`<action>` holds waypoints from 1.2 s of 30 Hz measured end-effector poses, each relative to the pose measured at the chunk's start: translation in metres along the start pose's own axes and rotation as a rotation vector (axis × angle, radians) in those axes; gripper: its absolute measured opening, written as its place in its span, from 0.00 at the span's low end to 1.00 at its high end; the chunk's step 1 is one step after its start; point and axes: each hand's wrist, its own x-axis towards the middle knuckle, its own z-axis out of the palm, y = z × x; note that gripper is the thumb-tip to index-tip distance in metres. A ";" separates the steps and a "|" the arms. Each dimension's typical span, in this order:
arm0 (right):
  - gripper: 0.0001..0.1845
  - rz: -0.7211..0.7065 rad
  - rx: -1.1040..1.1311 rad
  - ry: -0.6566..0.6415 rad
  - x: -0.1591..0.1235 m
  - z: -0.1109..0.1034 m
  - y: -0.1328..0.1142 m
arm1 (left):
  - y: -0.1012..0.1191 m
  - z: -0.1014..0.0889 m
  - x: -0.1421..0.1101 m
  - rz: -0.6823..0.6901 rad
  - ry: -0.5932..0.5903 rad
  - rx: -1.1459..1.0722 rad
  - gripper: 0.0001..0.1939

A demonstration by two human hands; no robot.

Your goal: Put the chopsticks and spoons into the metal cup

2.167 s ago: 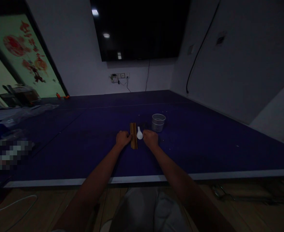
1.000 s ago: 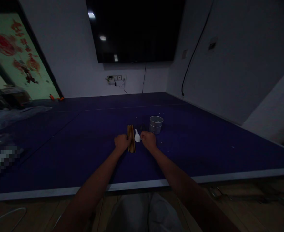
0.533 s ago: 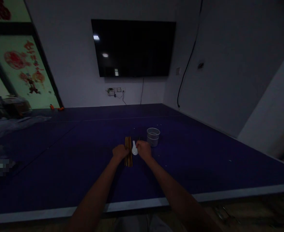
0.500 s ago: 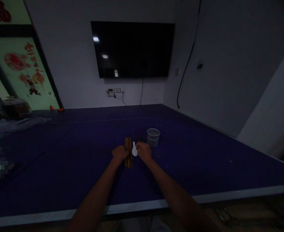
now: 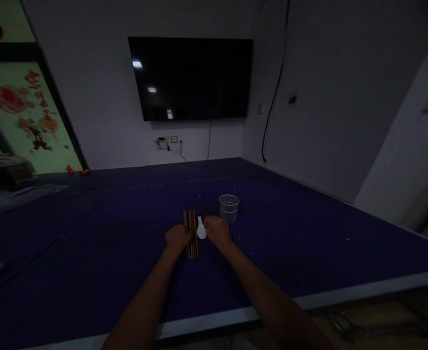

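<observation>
A bundle of brown wooden chopsticks lies lengthwise on the blue-purple table. My left hand is closed at the bundle's left side, its thumb over the sticks about midway along. Just right of the chopsticks lies a white soup spoon, bowl toward me. My right hand is closed beside the spoon's bowl. A thin dark tip shows above its fingers, too dim to name. Behind my right hand stands a grey metal pot, upright, its lower part partly hidden by that hand.
The blue-purple table has a pale front edge and meets the walls at back and right. Clear plastic sheeting and a box lie far left, near small orange items. A television hangs on the wall.
The camera view has shifted slightly. A gap has opened between the chopsticks at the left and the others, by my left hand. My right hand stays closed beside the spoon.
</observation>
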 end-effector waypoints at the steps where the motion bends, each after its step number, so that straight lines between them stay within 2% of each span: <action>1: 0.14 0.003 -0.003 -0.004 0.000 0.000 0.000 | 0.000 0.000 -0.001 0.003 -0.001 0.007 0.26; 15: 0.12 0.032 -0.040 -0.041 0.002 0.001 0.003 | -0.006 0.001 -0.002 0.013 0.029 0.064 0.26; 22: 0.13 0.039 -0.024 -0.055 0.001 0.001 0.003 | -0.008 0.002 0.001 0.109 0.021 0.108 0.22; 36: 0.13 0.045 -0.009 -0.056 0.001 0.003 0.005 | -0.010 0.000 0.001 0.091 0.053 0.096 0.17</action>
